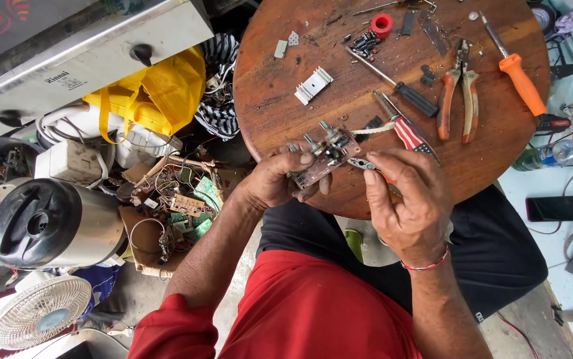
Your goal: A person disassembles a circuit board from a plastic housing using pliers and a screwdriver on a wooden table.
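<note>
My left hand (274,181) grips the circuit board (323,161) steady; my right hand (406,199) closes on small pliers (364,163), nipping gently at its edge.

A cluttered home repair workshop for electronics: the round wooden desk (273,100) carries pliers (458,90), screwdrivers (516,66) and a heat sink (313,85). At nine o'clock, scrap circuit boards (186,206), wires, a thermos pot (53,223) and a fan (40,311) crowd the floor.
</note>
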